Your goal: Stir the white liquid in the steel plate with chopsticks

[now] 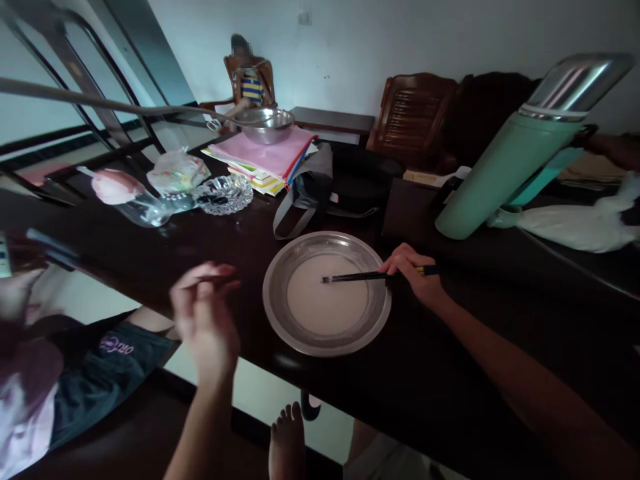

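Right hand [416, 273]: closed around chopsticks [357, 276], above the right rim of the basin.
Chopsticks: slanted slightly, tips over the liquid [325, 303]; contact with surface not determinable.
Left hand [207, 320]: raised left of the basin, apart from it; fingers bent, blurred; open or closed, cannot tell.
Basin [277, 330]: metal, round, on the dark table [450, 393], near its front edge; pale liquid inside.
Flask [505, 167]: green, metal cap, right of the basin, on the table.
Folder [265, 157]: pink, on papers, under a steel bowl [267, 133].
Dish [225, 195]: clear, ridged, left of the bag [300, 207].
Person [250, 87]: seated in background chair.
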{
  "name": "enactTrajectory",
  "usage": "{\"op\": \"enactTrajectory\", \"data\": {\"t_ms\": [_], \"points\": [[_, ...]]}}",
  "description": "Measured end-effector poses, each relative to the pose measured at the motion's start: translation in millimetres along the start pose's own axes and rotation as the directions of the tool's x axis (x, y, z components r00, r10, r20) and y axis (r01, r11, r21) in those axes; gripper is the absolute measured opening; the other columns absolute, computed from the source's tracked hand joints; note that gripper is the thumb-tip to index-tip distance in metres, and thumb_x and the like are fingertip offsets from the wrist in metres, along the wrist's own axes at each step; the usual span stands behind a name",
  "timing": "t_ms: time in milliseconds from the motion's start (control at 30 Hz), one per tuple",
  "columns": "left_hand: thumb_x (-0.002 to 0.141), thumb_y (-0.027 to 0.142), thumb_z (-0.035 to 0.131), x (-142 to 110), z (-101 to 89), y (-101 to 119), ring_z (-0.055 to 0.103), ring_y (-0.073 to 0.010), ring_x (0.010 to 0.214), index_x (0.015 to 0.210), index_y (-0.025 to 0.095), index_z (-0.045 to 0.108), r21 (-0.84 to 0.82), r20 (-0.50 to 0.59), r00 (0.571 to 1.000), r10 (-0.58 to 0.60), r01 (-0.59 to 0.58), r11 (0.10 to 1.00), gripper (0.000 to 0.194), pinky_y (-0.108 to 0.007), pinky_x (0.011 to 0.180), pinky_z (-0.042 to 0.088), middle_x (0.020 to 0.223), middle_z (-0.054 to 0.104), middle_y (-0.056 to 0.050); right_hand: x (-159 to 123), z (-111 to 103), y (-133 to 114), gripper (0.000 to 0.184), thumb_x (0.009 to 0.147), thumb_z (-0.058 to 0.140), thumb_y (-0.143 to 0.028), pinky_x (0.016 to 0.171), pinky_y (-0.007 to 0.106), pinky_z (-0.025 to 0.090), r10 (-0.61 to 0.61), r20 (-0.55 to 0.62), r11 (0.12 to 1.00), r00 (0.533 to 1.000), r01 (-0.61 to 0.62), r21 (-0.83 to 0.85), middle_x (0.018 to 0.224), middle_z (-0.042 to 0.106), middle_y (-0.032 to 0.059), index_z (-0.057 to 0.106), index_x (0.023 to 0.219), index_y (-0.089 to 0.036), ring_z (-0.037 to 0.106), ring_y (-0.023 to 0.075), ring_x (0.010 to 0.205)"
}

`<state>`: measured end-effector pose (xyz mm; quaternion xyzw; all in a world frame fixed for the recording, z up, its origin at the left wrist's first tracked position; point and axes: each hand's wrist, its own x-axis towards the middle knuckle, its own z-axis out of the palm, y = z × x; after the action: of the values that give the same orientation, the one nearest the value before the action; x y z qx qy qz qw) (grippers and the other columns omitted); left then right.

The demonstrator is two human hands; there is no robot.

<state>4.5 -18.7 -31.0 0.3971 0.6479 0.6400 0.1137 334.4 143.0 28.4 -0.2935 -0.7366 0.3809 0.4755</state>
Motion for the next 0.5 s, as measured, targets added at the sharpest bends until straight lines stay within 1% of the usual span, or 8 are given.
{"op": "enactTrajectory", "data": {"t_ms": [33,67,133,167,233,300,433,500], "points": [[0.097,0.048,0.05,11.2,9.9,10.2,0.066,-0.0236,0.106,0.123,0.022,0.061,-0.164,-0.092,0.995,-0.04,0.025,0.986,0.038,-0.039,0.084,0.057,0.113,0.067,-0.008,0.3,0.0,-0.4,0.038,0.095,0.059,-0.037,0.072,0.036,0.046,0.008,-0.04,1.0,0.999,-0.008,0.008,0.066,0.071,0.0024,0.067,0.061,-0.023,0.06,0.0201,0.073],[0.095,0.051,0.052,17.1,20.2,19.1,0.067,-0.0232,0.104,0.121,0.02,0.062,-0.239,-0.077,0.989,-0.125,0.104,0.966,0.042,-0.037,0.083,0.057,0.109,0.069,-0.008,0.4,-0.3,-0.5,0.04,0.095,0.058,-0.038,0.07,0.035,0.045,0.019,-0.097,0.999,0.995,-0.016,0.033,0.064,0.07,0.0019,0.066,0.059,-0.023,0.06,0.0193,0.069],[0.093,0.058,0.049,17.2,37.7,31.6,0.068,-0.0244,0.105,0.123,0.019,0.064,-0.256,0.016,0.966,-0.257,0.252,0.933,0.051,-0.038,0.088,0.056,0.112,0.071,-0.01,-0.3,-0.6,-0.2,0.045,0.097,0.056,-0.038,0.065,0.034,0.044,0.034,-0.163,0.993,0.986,-0.016,0.114,0.061,0.068,0.0009,0.061,0.054,-0.023,0.059,0.0174,0.062],[0.094,0.059,0.047,14.0,43.2,35.3,0.066,-0.0254,0.112,0.125,0.019,0.064,-0.211,0.077,0.959,-0.273,0.283,0.936,0.054,-0.039,0.095,0.053,0.118,0.07,-0.011,-1.0,-0.2,-0.3,0.046,0.097,0.054,-0.039,0.065,0.035,0.045,0.033,-0.118,0.99,0.992,-0.016,0.137,0.06,0.068,0.001,0.061,0.055,-0.023,0.06,0.0173,0.06],[0.095,0.06,0.043,6.8,46.9,38.8,0.06,-0.0272,0.123,0.126,0.018,0.066,-0.113,0.184,0.95,-0.252,0.275,0.955,0.057,-0.043,0.109,0.044,0.127,0.068,-0.01,-2.3,1.4,-1.2,0.043,0.097,0.055,-0.039,0.067,0.036,0.047,0.015,0.055,0.992,0.998,-0.021,0.123,0.065,0.071,0.0019,0.065,0.059,-0.023,0.063,0.0188,0.065],[0.096,0.06,0.04,2.9,43.9,39.9,0.057,-0.0283,0.127,0.125,0.017,0.067,-0.056,0.265,0.938,-0.225,0.248,0.967,0.058,-0.044,0.115,0.038,0.128,0.069,-0.009,-2.4,2.1,-2.3,0.036,0.094,0.059,-0.041,0.071,0.037,0.048,0.001,0.137,0.999,0.991,-0.007,0.044,0.073,0.075,0.0035,0.07,0.065,-0.024,0.064,0.0212,0.075],[0.097,0.056,0.037,3.5,36.6,41.6,0.059,-0.0284,0.125,0.126,0.016,0.068,-0.001,0.308,0.929,-0.204,0.214,0.977,0.058,-0.042,0.113,0.041,0.126,0.07,-0.008,-2.0,-0.4,-2.3,0.043,0.094,0.058,-0.041,0.064,0.035,0.046,0.021,-0.093,0.998,0.995,-0.015,0.056,0.063,0.07,0.0022,0.063,0.056,-0.023,0.06,0.0189,0.063],[0.098,0.055,0.036,3.9,36.2,41.8,0.058,-0.0279,0.127,0.127,0.017,0.067,0.018,0.308,0.93,-0.199,0.203,0.979,0.057,-0.042,0.113,0.041,0.128,0.069,-0.008,-4.1,0.6,-2.8,0.047,0.096,0.054,-0.04,0.059,0.035,0.044,0.022,-0.109,0.99,0.994,-0.007,0.138,0.058,0.067,0.0019,0.06,0.053,-0.023,0.057,0.0177,0.057]]}}
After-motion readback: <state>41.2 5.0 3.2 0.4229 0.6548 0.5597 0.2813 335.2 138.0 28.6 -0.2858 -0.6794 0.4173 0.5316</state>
